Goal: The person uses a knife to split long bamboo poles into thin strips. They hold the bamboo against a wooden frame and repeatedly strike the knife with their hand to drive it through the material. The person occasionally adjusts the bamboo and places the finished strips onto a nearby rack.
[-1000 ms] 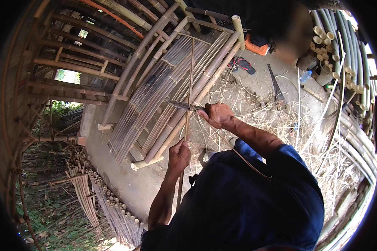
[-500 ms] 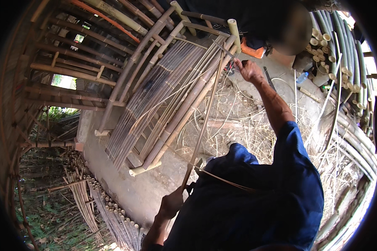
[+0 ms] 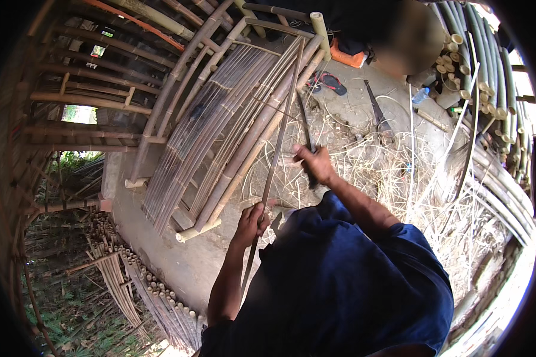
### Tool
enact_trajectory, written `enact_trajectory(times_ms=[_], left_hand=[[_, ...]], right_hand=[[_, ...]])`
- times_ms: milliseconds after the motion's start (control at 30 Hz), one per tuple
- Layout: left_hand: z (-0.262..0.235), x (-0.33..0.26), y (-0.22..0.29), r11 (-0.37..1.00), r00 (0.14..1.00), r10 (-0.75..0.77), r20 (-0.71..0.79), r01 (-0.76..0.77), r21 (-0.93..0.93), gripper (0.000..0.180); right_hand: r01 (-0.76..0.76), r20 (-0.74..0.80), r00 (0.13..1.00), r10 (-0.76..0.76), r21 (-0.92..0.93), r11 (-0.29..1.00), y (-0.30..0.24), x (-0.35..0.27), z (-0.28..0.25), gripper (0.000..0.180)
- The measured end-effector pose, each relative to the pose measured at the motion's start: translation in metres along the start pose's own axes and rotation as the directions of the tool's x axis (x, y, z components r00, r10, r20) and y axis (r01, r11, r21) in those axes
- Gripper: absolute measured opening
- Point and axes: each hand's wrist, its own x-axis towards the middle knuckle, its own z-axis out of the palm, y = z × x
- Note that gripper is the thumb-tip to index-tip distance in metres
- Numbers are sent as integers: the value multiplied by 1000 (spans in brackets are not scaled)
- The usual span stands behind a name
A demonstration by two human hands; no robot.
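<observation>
My left hand is closed round a long, narrow bamboo strip, which slants from beside my body up to the far end of a low bamboo bench frame. In my right hand is a knife, its dark blade pointing away from me and its handle end showing below my fist. The blade is just right of the strip; whether they touch I cannot tell. On the frame lie many thin brown bamboo slats, side by side.
Pale shavings litter the floor to the right. Beyond them lie flip-flops, a long dark blade-like tool and a plastic bottle. Bamboo poles are stacked far right. Another person in dark clothing is at the top.
My right hand has drawn back toward me with the knife, away from the bench's far end. My left hand has moved up and slightly right. A thin strip across my lap is out of sight.
</observation>
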Motion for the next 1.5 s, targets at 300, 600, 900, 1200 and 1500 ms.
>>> enact_trajectory(times_ms=[300,600,900,1200,1500], left_hand=[[-34,-36,8,937,942,-325,82,309,165,71],[6,-3,18,986,977,165,-134,-159,49,48],[5,37,36,978,960,205,-189,-209,0,54],[21,-45,59,976,972,206,-117,-196,93,65],[19,-99,48,985,969,168,-179,-160,58,71]], right_hand=[[-41,-9,999,45,265,963,-2,55,26,22],[294,96,929,-357,-776,558,-58,60,2,78],[560,440,822,-361,-735,381,-23,-48,30,67],[152,-11,964,-267,-800,580,-86,59,-20,69],[342,178,911,-372,-832,436,-128,76,-21,79]])
